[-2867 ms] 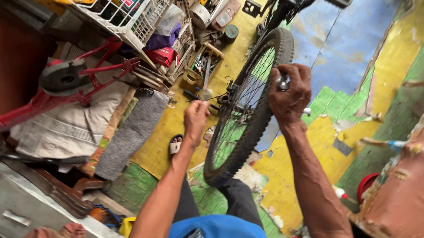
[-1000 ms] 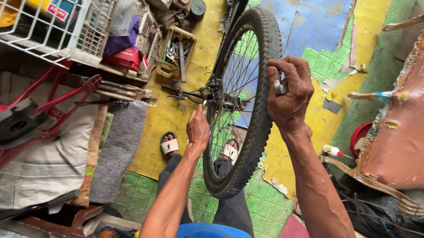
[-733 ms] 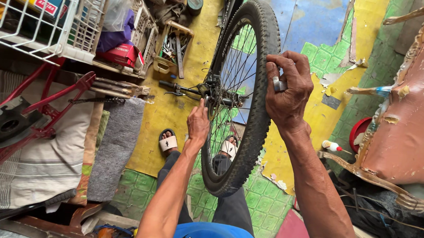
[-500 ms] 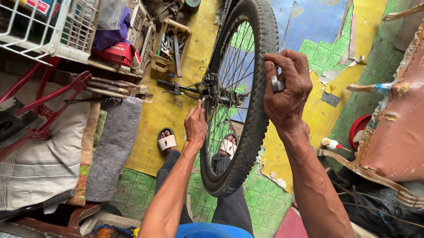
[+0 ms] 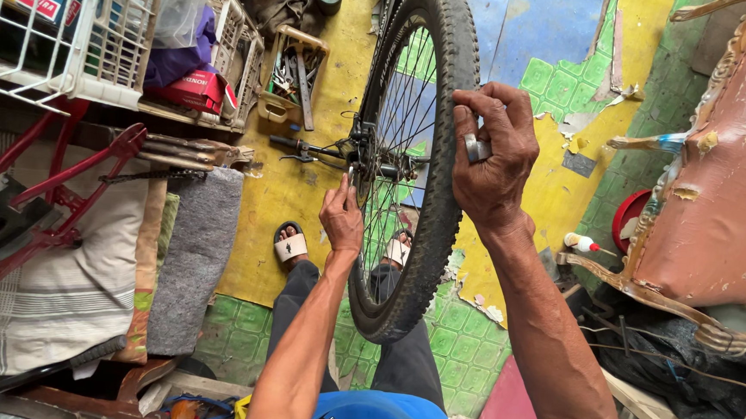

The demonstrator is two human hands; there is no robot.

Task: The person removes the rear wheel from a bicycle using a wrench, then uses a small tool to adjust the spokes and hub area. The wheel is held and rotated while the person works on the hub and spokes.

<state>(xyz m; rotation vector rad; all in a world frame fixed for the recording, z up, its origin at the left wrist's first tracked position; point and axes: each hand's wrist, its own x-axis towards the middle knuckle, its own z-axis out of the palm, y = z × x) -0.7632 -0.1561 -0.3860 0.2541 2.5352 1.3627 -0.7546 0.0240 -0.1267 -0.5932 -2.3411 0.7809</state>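
A bicycle wheel with a black knobby tyre stands upright in front of me, between my legs. My left hand rests at the hub, fingers on the axle and spokes near the quick-release skewer. My right hand is at the tyre's right side, pinching a small metal spoke tool between thumb and fingers. My sandalled feet sit on the floor beyond the wheel.
A white wire basket with boxes and bags is at the upper left, a wooden tray of tools beside it. A red bicycle frame lies left over folded cloths. A worn brown seat stands right. A small bottle lies on the painted floor.
The view shifted slightly and the wheel came closer. My left hand stayed at the hub; my right hand kept the small tool at the tyre's rim side.
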